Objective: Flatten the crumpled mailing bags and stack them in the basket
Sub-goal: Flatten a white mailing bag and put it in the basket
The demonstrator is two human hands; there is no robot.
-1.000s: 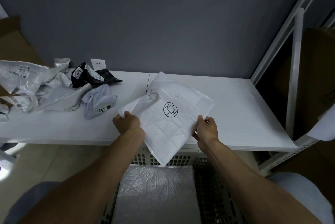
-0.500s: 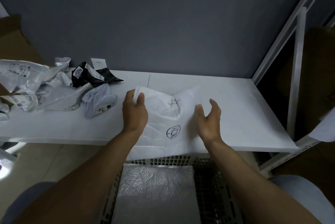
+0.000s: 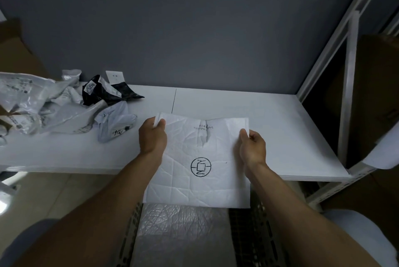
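Note:
A white mailing bag (image 3: 198,169) with a round black logo is spread between my hands over the shelf's front edge, creased but nearly flat, torn at its top middle. My left hand (image 3: 152,135) pinches its upper left corner. My right hand (image 3: 252,148) pinches its upper right edge. Below it, the perforated basket (image 3: 261,234) holds a flattened silvery bag (image 3: 183,230). A pile of crumpled white and grey bags (image 3: 43,106) lies on the shelf's left side, with a black bag (image 3: 108,94) among them.
The white shelf board (image 3: 248,106) runs along a grey back wall. White metal uprights (image 3: 347,85) stand at the right, with brown cardboard boxes (image 3: 375,98) behind them. A tiled floor shows at lower left.
The bag went from being held diagonally to being pressed down, then pulled out square. Both hands now pinch its top corners, and its lower edge hangs over the basket.

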